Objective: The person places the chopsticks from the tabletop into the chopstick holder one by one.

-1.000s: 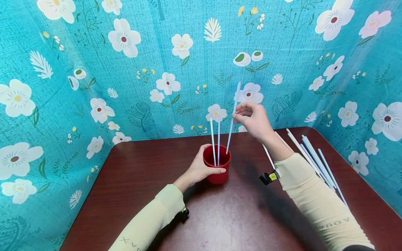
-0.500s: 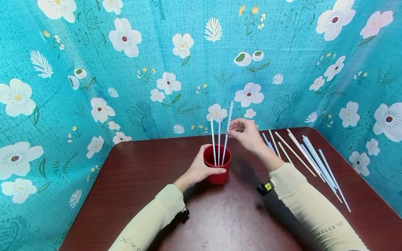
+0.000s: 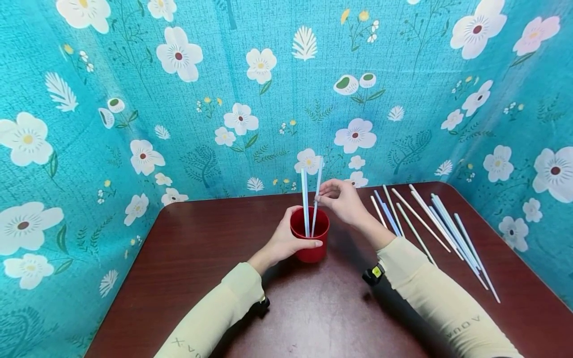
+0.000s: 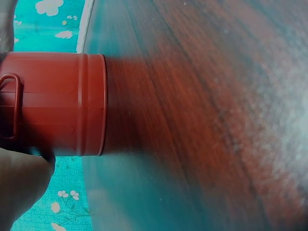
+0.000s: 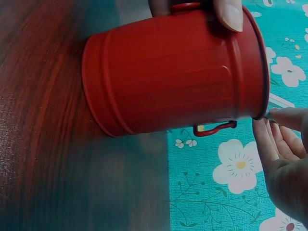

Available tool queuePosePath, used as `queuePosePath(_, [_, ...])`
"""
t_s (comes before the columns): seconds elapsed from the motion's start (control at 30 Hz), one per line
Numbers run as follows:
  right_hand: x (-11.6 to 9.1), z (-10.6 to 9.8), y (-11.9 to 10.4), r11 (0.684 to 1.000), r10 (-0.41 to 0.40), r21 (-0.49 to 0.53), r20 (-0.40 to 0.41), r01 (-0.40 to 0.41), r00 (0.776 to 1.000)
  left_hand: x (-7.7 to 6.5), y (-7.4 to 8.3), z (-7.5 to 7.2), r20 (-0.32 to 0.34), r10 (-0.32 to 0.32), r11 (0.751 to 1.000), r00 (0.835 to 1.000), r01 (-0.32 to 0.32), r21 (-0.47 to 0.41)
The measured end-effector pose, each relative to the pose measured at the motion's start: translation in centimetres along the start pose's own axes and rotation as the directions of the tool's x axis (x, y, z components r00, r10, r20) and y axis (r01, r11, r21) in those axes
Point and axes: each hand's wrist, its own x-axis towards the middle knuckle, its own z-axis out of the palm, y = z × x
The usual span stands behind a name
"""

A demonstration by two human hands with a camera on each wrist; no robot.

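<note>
A red bucket (image 3: 311,254) with small side handles stands upright near the table's middle in the head view. My left hand (image 3: 288,239) grips it, thumb across the near side and fingers round the left. Between thumb and fingertips my right hand (image 3: 342,203) pinches a pale blue straw (image 3: 319,176), just above the rim. That straw's lower end is inside the bucket, leaning slightly right. Left of it stand other pale straws (image 3: 305,199), overlapping closely. The right wrist view shows the bucket (image 5: 168,77) sideways, with my right fingers (image 5: 284,139) beside its rim.
Several loose straws, white, pale blue and greenish, lie spread on the right of the dark wooden table (image 3: 215,233), among them a blue straw (image 3: 391,216) and a white straw (image 3: 421,214). A blue flowered curtain (image 3: 268,99) hangs behind the table and along both sides.
My right hand has moved down and left, bringing the pinched straw lower into the bucket and nearer the other straws. The left hand keeps its grip on the bucket in place.
</note>
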Motion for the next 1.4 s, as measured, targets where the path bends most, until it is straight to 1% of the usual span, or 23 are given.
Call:
queuePosePath(0.2, [0.0, 0.3, 0.2, 0.998, -0.033, -0.047, -0.005, 0.033, 0.999, 0.0, 0.1, 0.0, 0.001, 0.003, 1.000, 1.000, -0.003, -0.006])
queuePosePath(0.37, [-0.1, 0.5, 0.4, 0.998, -0.033, -0.053, 0.015, 0.034, 0.999, 0.0, 0.1, 0.0, 0.009, 0.009, 1.000, 1.000, -0.009, -0.008])
queuePosePath(0.43, [-0.2, 0.7, 0.5, 0.998, -0.029, -0.057, 0.026, 0.030, 0.999, 0.1, -0.1, 0.0, 0.011, 0.010, 1.000, 1.000, -0.009, -0.006])
queuePosePath(0.5, [-0.3, 0.8, 0.6, 0.997, -0.025, -0.067, 0.035, 0.027, 0.999, 0.3, -0.6, 0.0, 0.014, 0.006, 1.000, 1.000, -0.006, -0.001])
queuePosePath(0.67, [-0.7, 1.1, 0.8, 0.995, -0.006, -0.098, 0.058, 0.012, 0.998, 1.1, -2.6, 0.2, 0.003, 0.000, 1.000, 1.000, 0.000, 0.011])
queuePosePath(0.77, [-0.9, 1.3, 0.9, 0.995, 0.011, -0.096, 0.076, -0.003, 0.997, 1.2, -3.2, 0.2, -0.004, 0.009, 1.000, 1.000, -0.009, 0.018])
queuePosePath(0.9, [-1.0, 1.5, 0.8, 0.996, 0.010, -0.094, 0.091, -0.002, 0.996, 1.3, -3.3, 0.1, -0.008, 0.033, 0.999, 0.999, -0.033, 0.013])
queuePosePath(0.97, [-0.9, 1.5, 0.9, 0.995, -0.003, -0.095, 0.094, 0.012, 0.996, 1.2, -3.2, 0.0, -0.008, 0.042, 0.999, 0.999, -0.042, 0.009])
queuePosePath(1.13, [-0.9, 1.3, 1.0, 0.992, -0.032, -0.121, 0.100, 0.044, 0.995, 1.2, -3.1, 0.0, -0.007, 0.044, 0.999, 0.999, -0.044, 0.011])
queuePosePath(1.27, [-0.9, 0.7, 0.8, 0.992, -0.047, -0.114, 0.083, 0.057, 0.995, 1.2, -3.1, 0.0, -0.003, 0.041, 0.999, 0.999, -0.041, 0.002])
queuePosePath(1.3, [-1.0, 0.5, 0.3, 0.992, -0.046, -0.113, 0.076, 0.054, 0.996, 1.1, -2.8, 0.1, 0.000, 0.039, 0.999, 0.999, -0.039, 0.000])
queuePosePath(1.4, [-0.7, -0.4, -0.1, 0.988, -0.044, -0.144, 0.062, 0.053, 0.997, 1.1, -2.7, 0.0, -0.002, 0.040, 0.999, 0.999, -0.040, 0.001])
